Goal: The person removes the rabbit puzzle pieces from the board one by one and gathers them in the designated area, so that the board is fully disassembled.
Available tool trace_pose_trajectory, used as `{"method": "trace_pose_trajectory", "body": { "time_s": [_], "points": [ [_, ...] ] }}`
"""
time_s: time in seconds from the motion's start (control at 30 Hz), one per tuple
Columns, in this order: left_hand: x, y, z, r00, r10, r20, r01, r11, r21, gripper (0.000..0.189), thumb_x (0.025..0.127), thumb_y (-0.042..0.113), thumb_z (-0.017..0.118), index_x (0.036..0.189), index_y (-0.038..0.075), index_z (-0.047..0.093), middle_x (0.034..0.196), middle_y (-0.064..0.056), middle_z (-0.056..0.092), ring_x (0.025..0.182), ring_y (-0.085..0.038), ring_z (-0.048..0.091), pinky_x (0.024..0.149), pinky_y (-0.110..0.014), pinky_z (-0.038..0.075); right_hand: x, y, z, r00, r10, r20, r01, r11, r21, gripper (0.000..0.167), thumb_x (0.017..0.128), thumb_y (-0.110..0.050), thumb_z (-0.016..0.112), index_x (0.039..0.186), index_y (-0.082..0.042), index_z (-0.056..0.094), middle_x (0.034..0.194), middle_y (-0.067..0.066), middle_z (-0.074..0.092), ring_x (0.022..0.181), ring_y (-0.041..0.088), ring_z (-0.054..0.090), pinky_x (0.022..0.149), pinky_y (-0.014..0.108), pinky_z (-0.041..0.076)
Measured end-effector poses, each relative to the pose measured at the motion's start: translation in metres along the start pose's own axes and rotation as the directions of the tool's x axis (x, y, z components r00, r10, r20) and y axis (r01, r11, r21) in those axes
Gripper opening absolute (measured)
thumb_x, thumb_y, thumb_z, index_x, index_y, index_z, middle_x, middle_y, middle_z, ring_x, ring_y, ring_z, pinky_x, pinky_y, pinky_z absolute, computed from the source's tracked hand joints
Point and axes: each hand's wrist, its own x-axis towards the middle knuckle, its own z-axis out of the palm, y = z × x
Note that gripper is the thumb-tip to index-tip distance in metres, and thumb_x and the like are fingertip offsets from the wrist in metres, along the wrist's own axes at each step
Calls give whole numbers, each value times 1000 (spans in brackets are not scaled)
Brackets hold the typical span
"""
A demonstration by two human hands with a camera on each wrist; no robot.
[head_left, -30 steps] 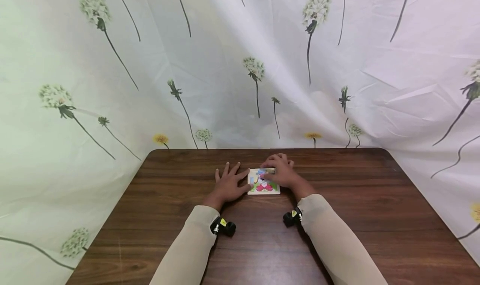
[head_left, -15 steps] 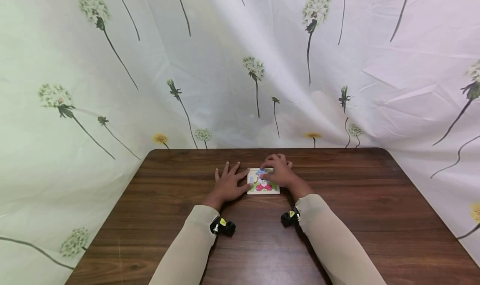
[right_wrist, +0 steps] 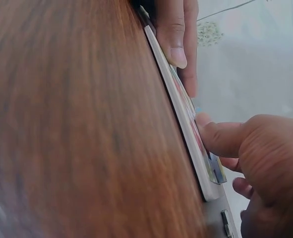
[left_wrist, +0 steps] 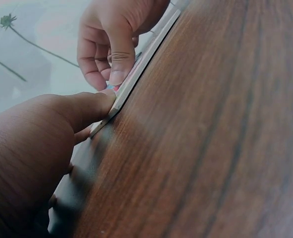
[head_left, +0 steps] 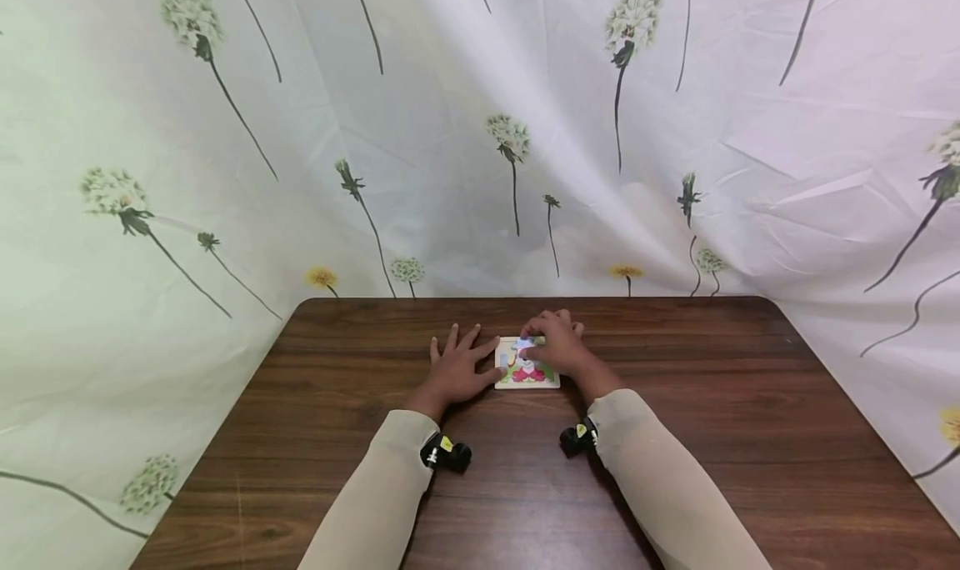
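A small square jigsaw puzzle board (head_left: 536, 386) with a bright cartoon picture lies near the table's far side. My left hand (head_left: 454, 375) is spread flat at its left side, fingers straight; in the left wrist view the thumb (left_wrist: 99, 103) presses on the board's corner. Over the board's upper part, my right hand (head_left: 564, 347) pinches a blue puzzle piece (head_left: 522, 343) between thumb and index finger, close on the picture. The right hand covers the board's upper right corner. A loose-lying piece (right_wrist: 217, 171) sits raised at the board's end in the right wrist view.
The brown wooden table (head_left: 495, 503) ends against a white curtain (head_left: 442, 203) printed with dandelions. A small dark-edged object (right_wrist: 227, 223) lies past the board in the right wrist view. Both forearms reach in from the near edge, a black camera (head_left: 577, 439) on each wrist.
My right wrist has shifted slightly to the left, and the fingers have moved a little over the board's upper part with the blue piece. The left hand and board stay put.
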Motion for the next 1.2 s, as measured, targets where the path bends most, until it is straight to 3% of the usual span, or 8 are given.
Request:
{"method": "trace_pose_trajectory", "body": {
  "time_s": [0.2, 0.43, 0.7, 0.93, 1.2],
  "points": [
    [1, 0, 0, 1000, 0, 5, 0, 1000, 4, 71, 107, 62, 59, 169, 33, 44, 184, -11, 22, 171, -49, 0, 130, -80, -4, 0, -2, 0, 1000, -6, -19, 6, 1000, -28, 18, 95, -25, 89, 107, -16, 79, 109, 4, 69, 106, 26, 62, 102, 58, 31],
    [2, 0, 0, 1000, 0, 1, 0, 1000, 14, 71, 107, 63, 59, 169, 34, 43, 184, -10, 22, 172, -48, 1, 130, -80, -3, -1, -3, 0, 1000, -13, -29, 12, 999, -44, 16, 95, -24, 88, 107, -17, 79, 109, 3, 69, 104, 25, 66, 105, 61, 30],
    [2, 0, 1, 1000, 1, -6, -1, 1000, 13, 71, 106, 63, 59, 169, 33, 45, 184, -11, 23, 171, -49, 1, 130, -80, -3, -2, -9, 0, 997, -46, -59, 42, 997, -59, 18, 94, -21, 89, 100, -17, 72, 104, 2, 76, 95, 22, 67, 96, 53, 26],
    [2, -1, 2, 1000, 3, -13, -2, 1000, 14, 70, 107, 62, 59, 168, 32, 46, 183, -11, 24, 171, -50, 3, 130, -81, -2, -1, -7, 1, 994, -77, -74, 77, 997, -10, 17, 95, -15, 87, 93, -18, 70, 95, 0, 76, 87, 19, 63, 96, 51, 24],
    [1, -1, 1, 1000, 0, -15, 0, 1000, 5, 70, 106, 62, 60, 168, 32, 46, 183, -11, 24, 171, -50, 3, 130, -81, -2, -2, -4, -2, 988, -115, -99, 124, 987, 97, 14, 97, -5, 81, 94, -15, 72, 94, 1, 78, 96, 21, 73, 105, 60, 25]
  ]
}}
